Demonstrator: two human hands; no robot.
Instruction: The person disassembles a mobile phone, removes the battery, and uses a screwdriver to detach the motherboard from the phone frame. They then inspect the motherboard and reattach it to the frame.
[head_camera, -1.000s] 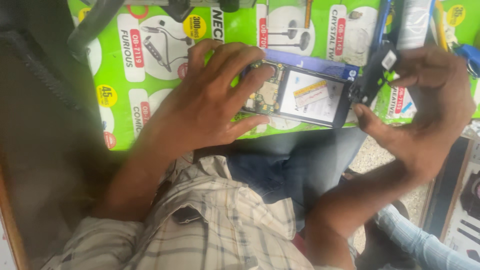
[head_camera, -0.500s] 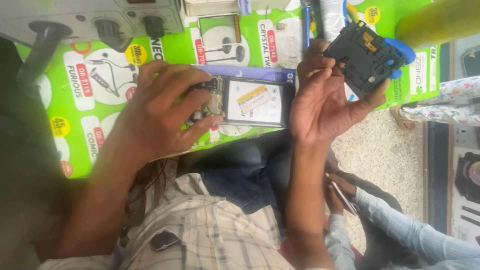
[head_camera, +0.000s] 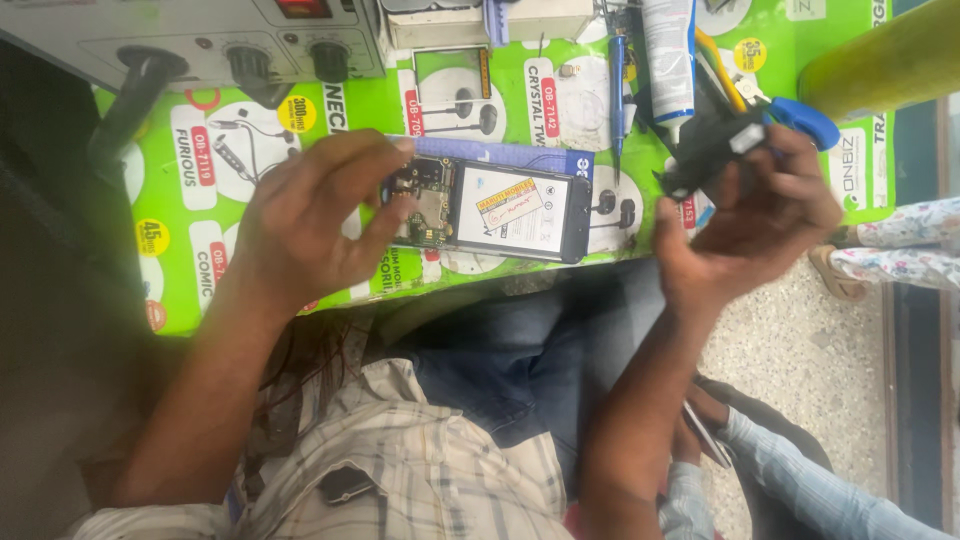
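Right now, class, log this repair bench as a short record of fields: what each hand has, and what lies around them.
left hand: fingers on the circuit-board end of the opened phone
right hand: grip closed on a small black part, lifted off the bench
surface: green printed mat
behind: grey unit with knobs, white tube, blue-handled tool

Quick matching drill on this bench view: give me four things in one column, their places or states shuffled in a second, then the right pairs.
Things:
1. opened phone
2. black part
3. white tube
4. grey unit with knobs

Places or states:
A. top left of the bench
B. flat on the green mat, left hand on its bare circuit board
C. held up in the right hand
D. nozzle toward the black part

Pairs: 1-B, 2-C, 3-D, 4-A
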